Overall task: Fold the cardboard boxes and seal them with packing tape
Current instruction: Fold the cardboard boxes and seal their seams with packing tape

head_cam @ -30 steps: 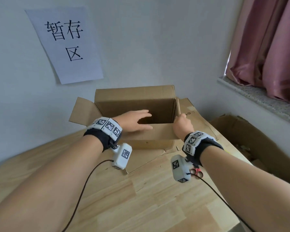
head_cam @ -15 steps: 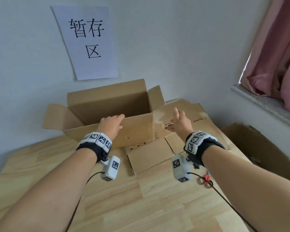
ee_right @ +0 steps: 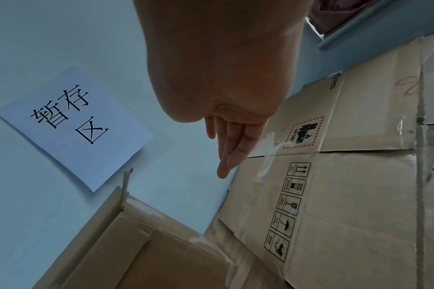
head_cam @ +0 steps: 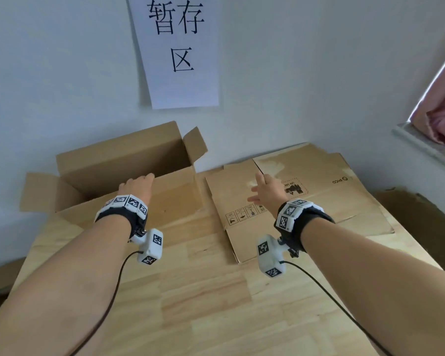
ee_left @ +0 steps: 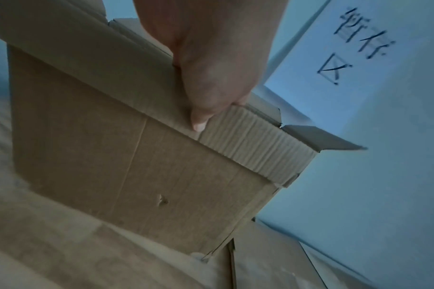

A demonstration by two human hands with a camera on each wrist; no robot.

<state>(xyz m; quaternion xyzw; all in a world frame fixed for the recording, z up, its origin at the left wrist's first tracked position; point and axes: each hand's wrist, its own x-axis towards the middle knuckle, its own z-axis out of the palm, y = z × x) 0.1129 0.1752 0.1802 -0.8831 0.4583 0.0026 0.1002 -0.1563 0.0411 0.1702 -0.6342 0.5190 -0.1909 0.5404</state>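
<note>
An open brown cardboard box [head_cam: 170,201] stands at the back left of the wooden table [head_cam: 203,291], its flaps up. My left hand [head_cam: 136,185] grips the top edge of its near wall. In the left wrist view the thumb [ee_left: 210,88] presses the outside of the box [ee_left: 112,156], and the fingers are hidden inside. My right hand [head_cam: 265,191] hovers open, fingers straight, over a flattened printed cardboard box [head_cam: 319,201] lying at the back right. The right wrist view shows those fingers [ee_right: 230,148] above the flat cardboard [ee_right: 347,195], holding nothing. No tape is in view.
A paper sign [head_cam: 180,47] hangs on the wall behind the box. Another brown carton [head_cam: 421,227] sits low beside the table's right edge. A windowsill [head_cam: 427,147] and pink curtain [head_cam: 442,111] are at the far right. Cables trail from both wrists.
The open box has slid left and back with my left hand on its near wall. My right hand has let go of the box's right side and moved over the flattened cardboard.
</note>
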